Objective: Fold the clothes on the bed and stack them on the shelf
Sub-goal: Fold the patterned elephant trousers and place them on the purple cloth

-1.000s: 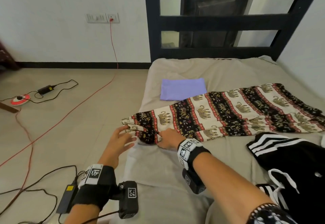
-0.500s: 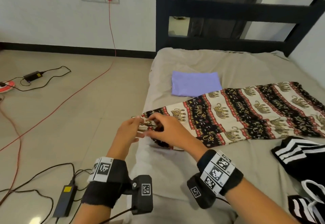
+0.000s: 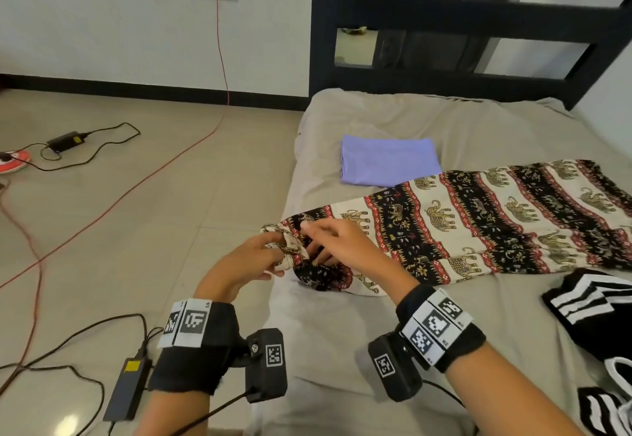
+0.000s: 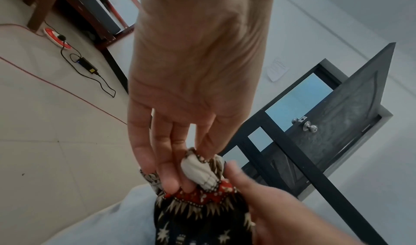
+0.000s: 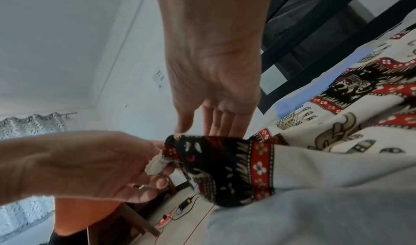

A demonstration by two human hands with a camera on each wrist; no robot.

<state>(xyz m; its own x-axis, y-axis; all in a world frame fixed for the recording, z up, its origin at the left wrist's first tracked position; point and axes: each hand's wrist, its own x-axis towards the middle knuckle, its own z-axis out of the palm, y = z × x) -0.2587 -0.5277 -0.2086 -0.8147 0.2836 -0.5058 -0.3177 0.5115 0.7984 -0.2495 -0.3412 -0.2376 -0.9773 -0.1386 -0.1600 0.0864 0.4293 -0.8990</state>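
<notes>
— Report the hands.
— My left hand [image 3: 244, 259] pinches the bunched cuff of the trousers [image 3: 478, 223], thumb and fingers closed on the cloth. My right hand [image 3: 337, 247] has its fingers nearly straight, resting on the same cuff; it grips nothing that I can confirm.

— Where are the trousers?
— Spread across the bed [image 3: 342, 350], running from the cuff toward 2 o'clock.

— Anything else?
— Striped garment [image 3: 588, 312] at 4 o'clock. Folded purple cloth [image 3: 390, 160] at 12 o'clock, touching the trousers' far edge.

left hand [image 3: 251, 259] fingers pinched, right hand [image 3: 345, 247] fingers extended
</notes>
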